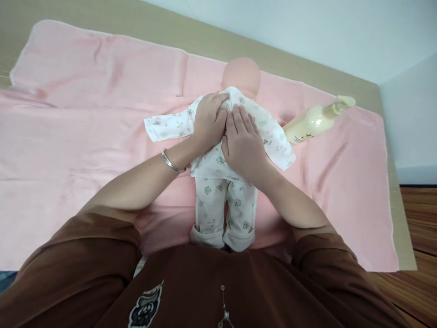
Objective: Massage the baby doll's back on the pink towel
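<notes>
A baby doll (240,74) in a white printed top and trousers (221,200) lies on its back on a pink blanket (85,136), head away from me. My left hand (209,120) rests on the doll's chest with fingers curled into the top's collar fabric. Right beside it, my right hand (243,143) lies flat on the chest with fingers stretched out and together, pressing the top. The doll's sleeves spread out to both sides. A silver bangle (171,162) circles my left wrist.
A cream lotion bottle (316,120) lies on its side on the blanket, right of the doll. The blanket covers a wooden table (164,27) against a pale wall. Wooden floor (421,218) shows beyond the table's right edge.
</notes>
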Available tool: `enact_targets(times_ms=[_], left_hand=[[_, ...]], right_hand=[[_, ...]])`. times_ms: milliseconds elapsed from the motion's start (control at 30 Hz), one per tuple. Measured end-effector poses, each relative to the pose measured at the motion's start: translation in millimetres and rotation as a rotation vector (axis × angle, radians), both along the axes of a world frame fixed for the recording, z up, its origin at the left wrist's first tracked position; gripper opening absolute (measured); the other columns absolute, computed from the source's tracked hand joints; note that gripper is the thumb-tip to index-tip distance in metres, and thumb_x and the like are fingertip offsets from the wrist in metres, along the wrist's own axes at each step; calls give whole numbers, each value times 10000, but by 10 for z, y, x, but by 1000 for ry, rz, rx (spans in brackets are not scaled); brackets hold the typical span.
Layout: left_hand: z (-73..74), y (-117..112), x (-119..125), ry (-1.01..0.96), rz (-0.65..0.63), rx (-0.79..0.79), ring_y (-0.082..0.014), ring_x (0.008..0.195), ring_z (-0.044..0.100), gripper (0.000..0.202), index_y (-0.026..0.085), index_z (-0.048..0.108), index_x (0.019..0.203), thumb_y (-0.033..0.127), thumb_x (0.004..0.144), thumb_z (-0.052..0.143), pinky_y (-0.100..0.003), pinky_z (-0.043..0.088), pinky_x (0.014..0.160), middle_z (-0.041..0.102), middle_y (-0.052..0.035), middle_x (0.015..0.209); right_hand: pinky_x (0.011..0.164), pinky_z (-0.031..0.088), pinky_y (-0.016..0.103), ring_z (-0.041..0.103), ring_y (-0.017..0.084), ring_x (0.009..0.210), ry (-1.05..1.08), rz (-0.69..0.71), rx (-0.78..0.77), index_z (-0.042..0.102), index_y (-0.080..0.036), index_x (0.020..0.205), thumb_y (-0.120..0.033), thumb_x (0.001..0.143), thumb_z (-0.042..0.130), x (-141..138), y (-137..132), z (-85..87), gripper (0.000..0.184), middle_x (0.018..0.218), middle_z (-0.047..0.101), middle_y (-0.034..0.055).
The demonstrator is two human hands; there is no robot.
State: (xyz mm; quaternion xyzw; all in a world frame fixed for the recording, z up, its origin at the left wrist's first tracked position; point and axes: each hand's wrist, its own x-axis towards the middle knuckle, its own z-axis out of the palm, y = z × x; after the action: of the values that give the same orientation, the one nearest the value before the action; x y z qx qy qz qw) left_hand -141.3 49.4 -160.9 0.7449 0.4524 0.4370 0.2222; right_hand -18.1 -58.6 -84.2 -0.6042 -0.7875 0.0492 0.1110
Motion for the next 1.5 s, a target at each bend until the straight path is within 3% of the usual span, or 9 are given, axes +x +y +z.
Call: enact_targets(times_ms=[133, 233, 433, 567, 700, 833, 967, 1233, 1500], left_hand=[[129, -99, -23, 10, 30, 23, -278, 1159, 651, 534, 268, 669, 1106, 603, 1090, 254, -572, 528, 1079, 751, -94, 1178], [166, -146, -41, 18, 24, 31, -279, 1241, 649, 392, 301, 655, 1152, 552, 1083, 362, -539, 512, 1141, 750, -71, 1256], [97, -92, -34, 31, 24, 9, -277, 1306, 637, 339, 301, 651, 1196, 463, 1062, 386, -527, 500, 1182, 738, -66, 1329], [105, -77, -28, 33, 33, 6, -261, 1171, 659, 343, 268, 654, 1089, 410, 1049, 345, -520, 533, 1102, 745, -91, 1199], [179, -146, -38, 16, 34, 15, -264, 1192, 668, 286, 279, 672, 1118, 275, 1003, 410, -479, 536, 1105, 756, -73, 1217], [161, -149, -35, 16, 30, -8, -291, 1288, 649, 292, 273, 667, 1202, 350, 1025, 448, -501, 497, 1180, 741, -87, 1310], [117, -118, -31, 31, 43, -24, -311, 1323, 628, 286, 301, 667, 1199, 412, 1043, 454, -552, 455, 1205, 734, -86, 1318], [1, 13, -70, 94, 60, -1, -358, 1282, 598, 339, 310, 634, 1299, 467, 1029, 502, -623, 439, 1176, 695, -129, 1301], [193, -134, -14, 424, 53, -34, -487, 1320, 565, 610, 124, 580, 1365, 552, 1052, 278, -790, 345, 1162, 630, -268, 1359]], right_hand=[[1448, 126, 520, 202, 268, 1715, 78, 51, -27, 407, -140, 1648, -342, 1053, 391, 224, 320, -65, 629, 1804, 289, 69], [1438, 137, 554, 164, 297, 1723, 122, -55, -48, 297, -101, 1689, -446, 1068, 401, 413, 518, -101, 718, 1824, 203, 115], [1430, 56, 629, 186, 369, 1712, 14, -84, -17, 302, 44, 1644, -435, 1059, 398, 170, 109, -4, 762, 1772, 265, 271], [1448, 152, 541, 222, 282, 1712, 46, 51, 20, 363, -73, 1650, -338, 1058, 352, 28, -6, -3, 649, 1776, 337, 147], [1454, 138, 522, 189, 237, 1722, 45, 108, -46, 347, -201, 1677, -359, 1073, 365, 231, 335, -25, 624, 1801, 298, 19], [1448, 133, 514, 108, 273, 1735, 29, -20, -105, 217, -97, 1716, -378, 1086, 384, 338, 497, 27, 710, 1836, 149, 108], [1438, 137, 551, 102, 361, 1727, -20, -91, -141, 201, -17, 1706, -380, 1077, 448, 195, 242, 97, 768, 1824, 118, 209], [1437, 161, 585, 160, 351, 1720, 69, 93, -94, 375, -151, 1663, -383, 1039, 486, 319, 304, 38, 675, 1811, 265, 67], [1414, 78, 630, 130, 367, 1721, 231, -256, -47, 299, -39, 1668, -642, 1067, 406, 445, 580, -194, 858, 1801, 206, 233]])
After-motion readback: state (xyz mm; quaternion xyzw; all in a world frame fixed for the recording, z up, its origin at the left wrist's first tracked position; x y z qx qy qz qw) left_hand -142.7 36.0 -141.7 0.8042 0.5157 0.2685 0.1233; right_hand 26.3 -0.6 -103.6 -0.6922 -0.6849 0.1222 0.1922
